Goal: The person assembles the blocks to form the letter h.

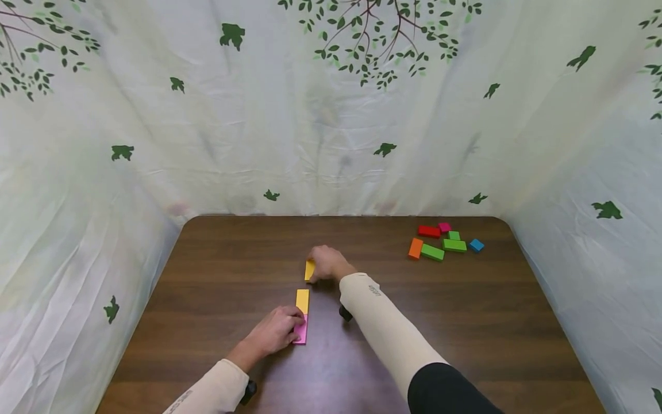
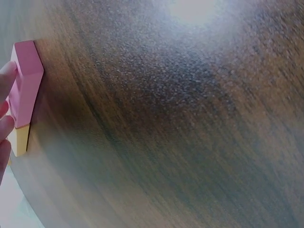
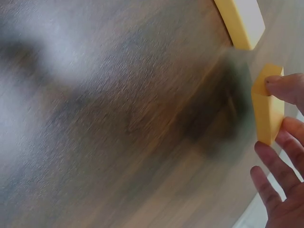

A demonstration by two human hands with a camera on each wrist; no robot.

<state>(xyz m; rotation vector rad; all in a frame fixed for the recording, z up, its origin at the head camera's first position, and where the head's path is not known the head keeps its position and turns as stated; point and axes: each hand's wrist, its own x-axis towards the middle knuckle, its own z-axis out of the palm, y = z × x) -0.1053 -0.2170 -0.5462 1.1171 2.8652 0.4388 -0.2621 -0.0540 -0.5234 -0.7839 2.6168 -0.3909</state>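
Pink leads in the left wrist view: the left hand point(image 2: 5, 127) curls its fingers over the pink block point(image 2: 33, 90), end to end with the near yellow block point(image 2: 21, 140). In the right wrist view, the right hand point(image 3: 284, 172) pinches the far yellow block point(image 3: 267, 114) between thumb and fingertips, apart from the near one; a loose pinch or skewed angle could bump the row crooked. Head view counts: mid-desk point(image 1: 233, 259), one pink, two yellow; far right, one red block point(image 1: 429, 231), one magenta block point(image 1: 445, 227), one orange block point(image 1: 415, 248), one blue block point(image 1: 476, 245), three green blocks point(image 1: 454, 246).
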